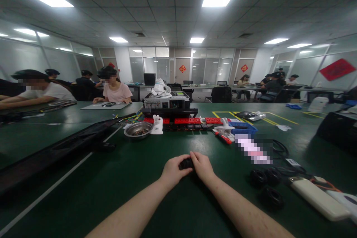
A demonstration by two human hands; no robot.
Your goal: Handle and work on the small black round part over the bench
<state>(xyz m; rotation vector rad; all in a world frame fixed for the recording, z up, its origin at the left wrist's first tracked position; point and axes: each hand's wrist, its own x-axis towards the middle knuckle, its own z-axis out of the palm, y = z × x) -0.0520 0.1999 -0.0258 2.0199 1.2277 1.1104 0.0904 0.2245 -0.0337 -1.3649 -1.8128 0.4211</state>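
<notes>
A small dark, rounded part [186, 163] is between my two hands, low over the green table; its exact kind is too dark to make out. My left hand [173, 171] wraps around it from the left, fingers on the far side and thumb in front. From the right, my right hand [203, 166] closes against the same part, its fingers meeting the left fingertips. Several similar black ring-shaped parts [258, 177] lie to the right. Straight ahead stand a metal bowl [138, 136] of small pieces and a red-handled tool [223, 137].
A long black panel [69, 145] stretches across the left side. Beyond the bowl is an opened metal chassis [166, 102] behind a row of red parts [189, 120]. A blue tray [245, 129], black cables [281, 150] and a cream-coloured device [318, 198] occupy the right. Co-workers sit across the table.
</notes>
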